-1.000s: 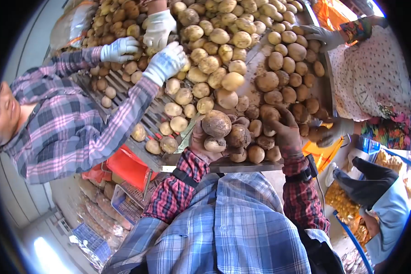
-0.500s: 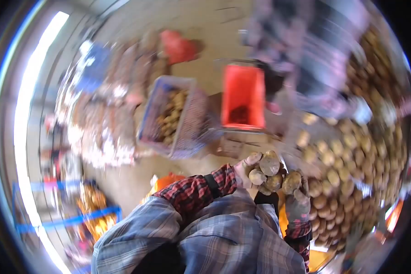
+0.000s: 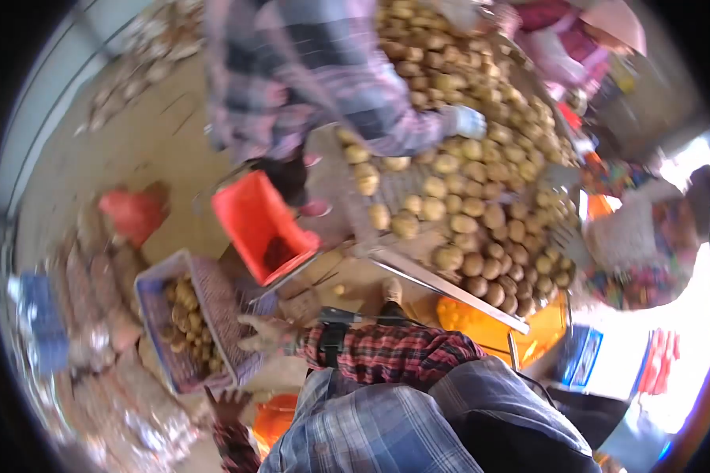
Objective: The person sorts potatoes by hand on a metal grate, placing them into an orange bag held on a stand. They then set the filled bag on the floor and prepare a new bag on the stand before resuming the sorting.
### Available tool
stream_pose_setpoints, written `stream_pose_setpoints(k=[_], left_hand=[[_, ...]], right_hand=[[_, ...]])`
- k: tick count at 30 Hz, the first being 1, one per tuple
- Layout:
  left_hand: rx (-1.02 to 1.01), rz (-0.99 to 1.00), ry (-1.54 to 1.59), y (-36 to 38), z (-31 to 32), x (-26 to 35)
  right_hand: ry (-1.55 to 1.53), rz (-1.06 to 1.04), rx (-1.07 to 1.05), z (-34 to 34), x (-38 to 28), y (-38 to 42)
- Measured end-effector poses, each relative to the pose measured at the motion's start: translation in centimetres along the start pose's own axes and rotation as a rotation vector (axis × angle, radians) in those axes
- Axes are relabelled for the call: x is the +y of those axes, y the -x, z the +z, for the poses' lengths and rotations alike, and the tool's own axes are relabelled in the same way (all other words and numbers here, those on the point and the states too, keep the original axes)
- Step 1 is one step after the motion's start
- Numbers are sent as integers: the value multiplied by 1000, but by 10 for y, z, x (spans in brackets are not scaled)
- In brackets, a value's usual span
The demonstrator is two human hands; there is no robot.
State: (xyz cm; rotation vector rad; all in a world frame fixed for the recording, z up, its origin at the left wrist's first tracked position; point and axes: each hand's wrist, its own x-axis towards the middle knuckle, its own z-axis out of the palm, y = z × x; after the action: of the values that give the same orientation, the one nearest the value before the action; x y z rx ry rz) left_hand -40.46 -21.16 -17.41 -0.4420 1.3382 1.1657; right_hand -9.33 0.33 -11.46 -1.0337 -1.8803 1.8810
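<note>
My right hand (image 3: 267,334) reaches across to the left, its fingers stretched out beside the near wall of a purple plastic crate (image 3: 227,335). Potatoes (image 3: 188,315) lie inside that crate. Lower down, just off the crate's bottom corner, my left hand (image 3: 229,405) is open with its fingers spread. Neither hand holds anything. A dark band circles the red plaid sleeve of my right arm.
Beyond the crate stands a red bin (image 3: 256,225). A large potato pile (image 3: 481,197) covers the sorting table, whose metal edge (image 3: 450,290) faces me. A co-worker's gloved hand (image 3: 469,122) touches the pile. Filled sacks (image 3: 91,296) lie left; an orange container (image 3: 276,418) sits low.
My view has swung left, bringing the crate closer. Both hands held several potatoes before; now they are open and empty at the crate. The co-worker's gloved hand is over the pile.
</note>
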Motion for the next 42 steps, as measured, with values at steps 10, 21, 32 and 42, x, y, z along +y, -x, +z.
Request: stream_pose_setpoints(k=[10,21,32,42], left_hand=[[-705,37,-915,25,360,-54],[-1372,-136,-1465,118,659,-330],[-1083,137,-1375,77,707,-361],[-888,-286,-631,102,787,-412]], right_hand=[[251,-48,924,-242,58,249],[474,499,1651,-589,40,417],[793,598,1363,-625,108,390],[741,279,1159,-559,53,374]])
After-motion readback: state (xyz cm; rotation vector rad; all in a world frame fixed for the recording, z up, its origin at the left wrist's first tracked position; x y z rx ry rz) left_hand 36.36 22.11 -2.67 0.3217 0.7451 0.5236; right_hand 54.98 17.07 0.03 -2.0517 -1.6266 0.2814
